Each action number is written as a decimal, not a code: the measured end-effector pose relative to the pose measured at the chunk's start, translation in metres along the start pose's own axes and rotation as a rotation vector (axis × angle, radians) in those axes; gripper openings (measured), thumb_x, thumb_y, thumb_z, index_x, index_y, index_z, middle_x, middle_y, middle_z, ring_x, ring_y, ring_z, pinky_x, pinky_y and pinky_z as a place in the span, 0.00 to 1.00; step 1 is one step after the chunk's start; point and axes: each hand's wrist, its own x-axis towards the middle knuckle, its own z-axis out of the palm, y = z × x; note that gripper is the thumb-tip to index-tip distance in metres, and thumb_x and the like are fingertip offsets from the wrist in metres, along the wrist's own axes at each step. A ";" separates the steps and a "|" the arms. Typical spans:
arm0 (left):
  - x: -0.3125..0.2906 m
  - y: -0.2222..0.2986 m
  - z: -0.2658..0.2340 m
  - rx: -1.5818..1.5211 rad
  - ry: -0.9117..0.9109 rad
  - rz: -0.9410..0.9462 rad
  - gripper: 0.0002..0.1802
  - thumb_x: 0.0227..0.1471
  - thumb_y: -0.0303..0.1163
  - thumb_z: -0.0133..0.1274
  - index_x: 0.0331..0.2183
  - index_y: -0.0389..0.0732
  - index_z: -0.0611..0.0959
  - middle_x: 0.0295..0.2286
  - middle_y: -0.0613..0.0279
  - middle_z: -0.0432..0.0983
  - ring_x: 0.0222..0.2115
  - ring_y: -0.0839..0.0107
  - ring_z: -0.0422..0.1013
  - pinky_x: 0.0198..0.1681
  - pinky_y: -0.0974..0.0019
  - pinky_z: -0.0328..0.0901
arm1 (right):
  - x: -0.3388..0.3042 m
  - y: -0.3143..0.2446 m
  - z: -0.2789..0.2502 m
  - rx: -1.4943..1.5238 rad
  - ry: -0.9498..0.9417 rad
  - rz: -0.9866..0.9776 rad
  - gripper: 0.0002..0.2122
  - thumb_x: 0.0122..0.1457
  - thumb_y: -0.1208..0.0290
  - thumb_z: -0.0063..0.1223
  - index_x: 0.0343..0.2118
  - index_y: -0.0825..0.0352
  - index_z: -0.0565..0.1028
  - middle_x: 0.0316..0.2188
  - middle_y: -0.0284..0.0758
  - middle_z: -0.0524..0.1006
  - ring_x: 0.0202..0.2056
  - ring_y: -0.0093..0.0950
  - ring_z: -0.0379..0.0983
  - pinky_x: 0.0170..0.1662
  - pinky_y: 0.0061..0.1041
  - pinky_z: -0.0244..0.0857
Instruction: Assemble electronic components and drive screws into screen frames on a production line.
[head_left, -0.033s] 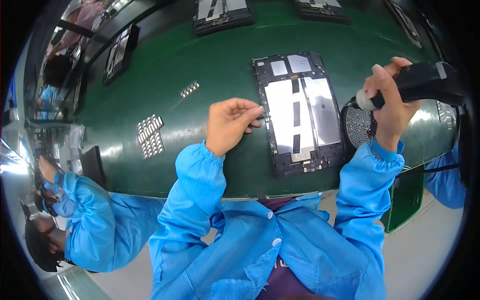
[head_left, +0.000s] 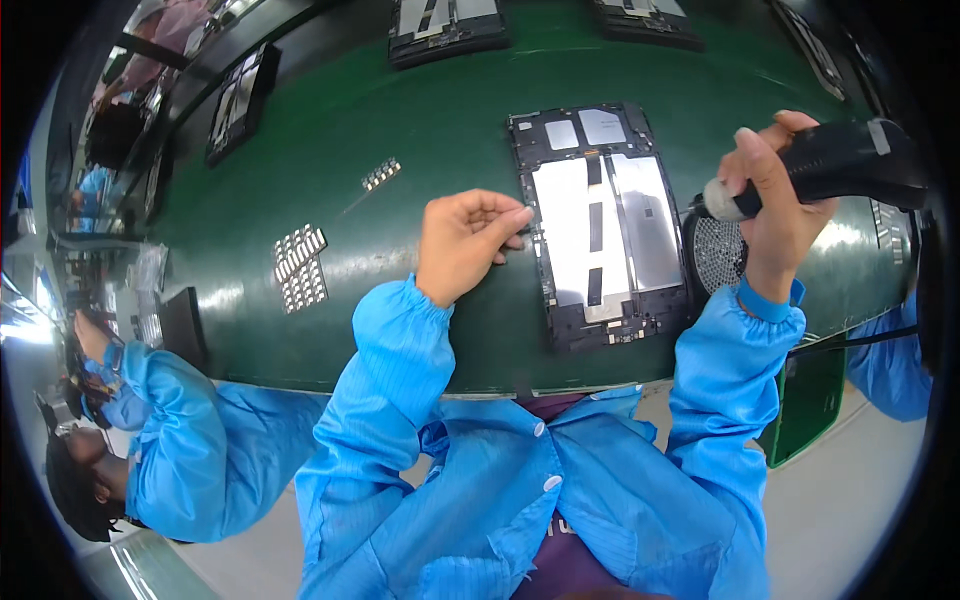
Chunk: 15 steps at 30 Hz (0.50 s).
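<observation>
Left hand [head_left: 462, 245], drawn into a pinch, sat at the nine-o'clock edge of a flat, silver-panelled tablet [head_left: 650, 235]; whether it held anything, I could not tell. Toward three o'clock, the right hand [head_left: 782, 215] clamped a smooth black handheld device [head_left: 850, 165]. Gridded strips [head_left: 300, 254] lay at nine o'clock on the glossy green desk [head_left: 480, 120].

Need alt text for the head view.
Bare right hand grips a black handheld tool right of an opened tablet-like device on a green table; the left hand, pinched, is close to the device's left edge. Small parts lie farther left.
</observation>
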 end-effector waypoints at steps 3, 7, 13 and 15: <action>0.015 -0.006 0.002 0.066 0.002 0.077 0.08 0.43 0.24 0.58 0.28 0.31 0.79 0.22 0.62 0.75 0.21 0.79 0.71 0.23 0.77 0.65 | -0.003 0.001 0.030 0.054 -0.118 0.018 0.15 0.46 0.83 0.58 0.37 0.73 0.69 0.16 0.32 0.72 0.16 0.19 0.68 0.22 0.17 0.61; 0.033 -0.015 0.001 0.156 0.049 0.282 0.06 0.40 0.23 0.59 0.24 0.30 0.80 0.23 0.61 0.74 0.20 0.79 0.70 0.23 0.77 0.64 | -0.002 0.006 0.060 0.030 -0.292 -0.033 0.14 0.47 0.83 0.56 0.38 0.72 0.68 0.16 0.32 0.72 0.17 0.20 0.68 0.22 0.18 0.62; 0.038 -0.001 -0.003 0.192 -0.073 0.163 0.07 0.38 0.24 0.61 0.22 0.31 0.80 0.21 0.61 0.74 0.17 0.78 0.70 0.21 0.76 0.64 | -0.008 0.017 0.100 0.124 -0.374 0.041 0.15 0.47 0.84 0.56 0.38 0.73 0.67 0.16 0.33 0.72 0.17 0.21 0.69 0.23 0.20 0.64; 0.040 0.008 -0.006 0.284 -0.105 0.084 0.11 0.36 0.26 0.63 0.23 0.29 0.79 0.19 0.61 0.74 0.15 0.77 0.70 0.17 0.75 0.64 | -0.010 0.023 0.109 0.132 -0.384 0.052 0.15 0.47 0.83 0.57 0.38 0.73 0.67 0.16 0.33 0.72 0.16 0.21 0.69 0.22 0.20 0.64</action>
